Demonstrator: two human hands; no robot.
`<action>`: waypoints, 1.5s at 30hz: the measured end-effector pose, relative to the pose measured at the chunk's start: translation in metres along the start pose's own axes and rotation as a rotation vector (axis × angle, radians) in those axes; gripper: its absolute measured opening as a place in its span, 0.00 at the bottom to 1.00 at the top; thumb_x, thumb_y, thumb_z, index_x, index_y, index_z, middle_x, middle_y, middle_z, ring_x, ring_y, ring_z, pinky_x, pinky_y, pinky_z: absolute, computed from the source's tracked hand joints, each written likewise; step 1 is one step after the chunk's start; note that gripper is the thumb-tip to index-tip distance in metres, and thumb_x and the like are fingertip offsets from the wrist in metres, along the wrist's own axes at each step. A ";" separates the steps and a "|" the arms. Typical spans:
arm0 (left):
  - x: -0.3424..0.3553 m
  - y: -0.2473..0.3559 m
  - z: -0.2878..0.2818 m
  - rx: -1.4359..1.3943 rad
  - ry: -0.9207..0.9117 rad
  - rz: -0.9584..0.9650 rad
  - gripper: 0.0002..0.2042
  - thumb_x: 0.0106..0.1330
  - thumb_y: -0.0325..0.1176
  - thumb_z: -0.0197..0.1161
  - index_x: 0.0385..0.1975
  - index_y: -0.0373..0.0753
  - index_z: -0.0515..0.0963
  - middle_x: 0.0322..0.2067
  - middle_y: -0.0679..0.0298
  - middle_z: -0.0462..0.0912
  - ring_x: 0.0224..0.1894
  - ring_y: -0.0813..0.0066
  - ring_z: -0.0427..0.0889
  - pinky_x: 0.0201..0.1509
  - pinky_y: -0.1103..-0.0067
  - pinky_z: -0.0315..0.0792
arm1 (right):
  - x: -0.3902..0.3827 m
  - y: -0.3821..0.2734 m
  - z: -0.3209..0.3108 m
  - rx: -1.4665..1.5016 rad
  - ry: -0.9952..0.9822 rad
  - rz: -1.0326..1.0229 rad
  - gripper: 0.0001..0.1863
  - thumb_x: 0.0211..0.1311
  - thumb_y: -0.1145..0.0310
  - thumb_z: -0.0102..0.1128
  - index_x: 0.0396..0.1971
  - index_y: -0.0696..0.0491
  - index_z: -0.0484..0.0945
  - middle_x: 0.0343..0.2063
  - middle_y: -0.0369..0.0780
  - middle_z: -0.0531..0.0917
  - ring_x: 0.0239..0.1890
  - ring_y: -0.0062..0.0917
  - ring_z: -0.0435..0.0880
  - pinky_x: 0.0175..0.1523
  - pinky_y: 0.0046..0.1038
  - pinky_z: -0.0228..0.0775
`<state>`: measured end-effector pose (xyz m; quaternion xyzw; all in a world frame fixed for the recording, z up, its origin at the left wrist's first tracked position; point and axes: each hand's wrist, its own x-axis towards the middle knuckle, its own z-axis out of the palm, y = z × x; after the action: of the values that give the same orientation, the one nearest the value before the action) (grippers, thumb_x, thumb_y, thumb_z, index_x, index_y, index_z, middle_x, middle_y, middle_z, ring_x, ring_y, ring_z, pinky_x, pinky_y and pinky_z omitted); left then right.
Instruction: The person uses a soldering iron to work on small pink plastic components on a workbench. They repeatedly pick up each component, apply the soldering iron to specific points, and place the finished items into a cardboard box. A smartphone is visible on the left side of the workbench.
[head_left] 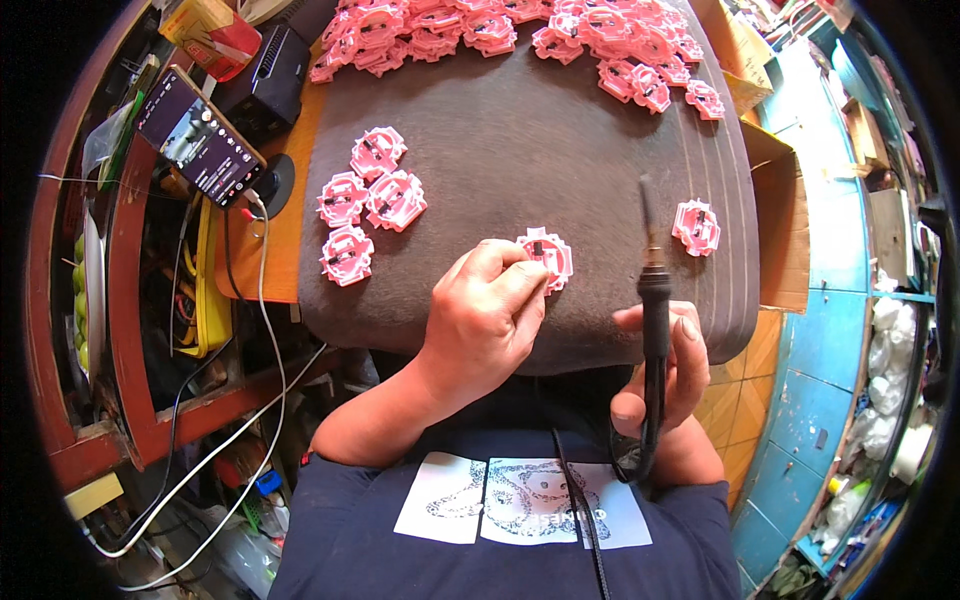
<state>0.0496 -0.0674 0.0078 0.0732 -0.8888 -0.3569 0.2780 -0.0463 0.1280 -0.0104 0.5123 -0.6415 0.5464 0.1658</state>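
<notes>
My left hand (487, 305) is closed, its thumb and fingertips pinched at the left side of a pink plastic part (556, 262) on the dark brown work surface. The part has a round frame with notched edges and a small black piece in it; my fingers hide some of it. In my right hand (683, 365) is a soldering iron (655, 315), held upright with its tip pointing away from me, apart from the pink part. Its black cable loops down beneath the hand. One similar pink part (697, 228) lies right of the iron, and several more (397, 200) sit together at the left.
Heaps of pink parts (605, 35) cover the far edge of the work surface (480, 130). On the left, a phone (200, 140) stands propped on a stand near a black box (265, 80), with a white cable (265, 290) hanging down. A cardboard box (780, 210) stands at the right.
</notes>
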 end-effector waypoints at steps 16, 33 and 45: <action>0.001 0.006 -0.002 0.052 -0.029 -0.024 0.08 0.59 0.20 0.74 0.37 0.35 0.86 0.39 0.55 0.85 0.39 0.57 0.89 0.43 0.69 0.82 | 0.021 -0.019 -0.025 0.117 -0.212 0.062 0.15 0.51 0.74 0.70 0.40 0.58 0.80 0.20 0.38 0.80 0.19 0.31 0.75 0.28 0.34 0.63; -0.001 0.003 0.003 0.012 0.012 -0.027 0.08 0.60 0.19 0.74 0.38 0.34 0.86 0.39 0.56 0.84 0.36 0.62 0.88 0.40 0.72 0.82 | 0.017 -0.013 -0.021 0.142 -0.204 0.030 0.16 0.49 0.75 0.69 0.41 0.59 0.79 0.18 0.36 0.77 0.17 0.29 0.73 0.26 0.33 0.62; 0.001 0.003 0.000 0.018 -0.029 -0.035 0.08 0.59 0.19 0.73 0.38 0.33 0.86 0.40 0.55 0.84 0.39 0.61 0.88 0.43 0.71 0.82 | 0.017 -0.014 -0.021 0.148 -0.192 0.048 0.15 0.54 0.74 0.69 0.41 0.60 0.79 0.19 0.37 0.79 0.17 0.29 0.75 0.26 0.33 0.64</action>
<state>0.0494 -0.0651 0.0104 0.0863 -0.8944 -0.3550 0.2582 -0.0486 0.1398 0.0176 0.5577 -0.6245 0.5444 0.0520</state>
